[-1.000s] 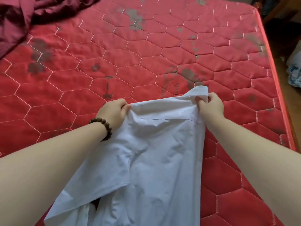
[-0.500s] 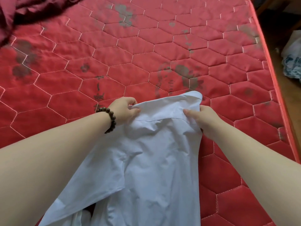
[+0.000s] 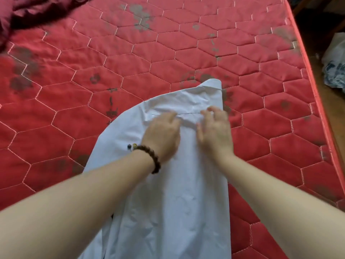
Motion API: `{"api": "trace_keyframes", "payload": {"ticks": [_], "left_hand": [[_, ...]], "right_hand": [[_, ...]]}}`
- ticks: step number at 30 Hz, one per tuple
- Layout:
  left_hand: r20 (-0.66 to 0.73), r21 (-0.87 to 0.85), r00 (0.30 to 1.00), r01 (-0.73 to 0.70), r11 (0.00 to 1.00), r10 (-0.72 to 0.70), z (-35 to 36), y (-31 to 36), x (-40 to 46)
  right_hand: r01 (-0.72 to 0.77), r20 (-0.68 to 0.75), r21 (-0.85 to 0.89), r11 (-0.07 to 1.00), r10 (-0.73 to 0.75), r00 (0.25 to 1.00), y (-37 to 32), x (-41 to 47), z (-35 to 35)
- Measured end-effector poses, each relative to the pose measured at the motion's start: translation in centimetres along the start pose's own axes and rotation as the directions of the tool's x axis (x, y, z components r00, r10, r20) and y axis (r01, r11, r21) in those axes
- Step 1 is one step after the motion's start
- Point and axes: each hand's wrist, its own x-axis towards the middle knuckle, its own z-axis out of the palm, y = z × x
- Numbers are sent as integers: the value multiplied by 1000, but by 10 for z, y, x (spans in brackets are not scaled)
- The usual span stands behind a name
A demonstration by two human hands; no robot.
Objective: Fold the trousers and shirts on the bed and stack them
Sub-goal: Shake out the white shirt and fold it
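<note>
A pale white shirt (image 3: 168, 193) lies lengthwise on the red quilted mattress (image 3: 130, 62), its collar end pointing away from me. My left hand (image 3: 163, 134), with a dark bead bracelet at the wrist, rests palm down on the shirt's upper middle with fingers stretched forward. My right hand (image 3: 214, 131) lies beside it on the same cloth, fingers spread and slightly bent, near a thin dark seam line. Both hands are a little blurred. The shirt's lower end runs out of the frame's bottom edge.
A dark maroon garment (image 3: 28, 10) is bunched at the mattress's far left corner. The mattress's right edge (image 3: 306, 71) borders a wooden floor, where a white and blue bag (image 3: 336, 66) lies. The red cover bears several dark stains.
Both hands have let go of the shirt's top corners and moved inward onto its middle. The shirt now lies flat on the mattress instead of being held up.
</note>
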Motion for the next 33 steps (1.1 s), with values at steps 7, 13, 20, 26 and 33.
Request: {"api": "trace_keyframes", "payload": {"ticks": [7,13,20,26,33], "left_hand": [[236,374,955,81,924,-179,22,-41,-38],[215,470,951,97,877,-221,9,-5,-52],[401,272,914,-64,960,-52,29,39,-192],[323,311,930,72,948,-177,5,5,-263],[282,234,945,102,967,-168,6,48,-332]], "right_hand": [[157,346,-281,947,-53,937,17,-40,27],[-16,242,-300,954,92,966,-9,-87,19],[5,273,-244,970,64,960,-51,-209,13],[-61,278,-259,964,135,951,-40,-288,-2],[-97,265,-238,966,161,951,-62,-365,-20]]}}
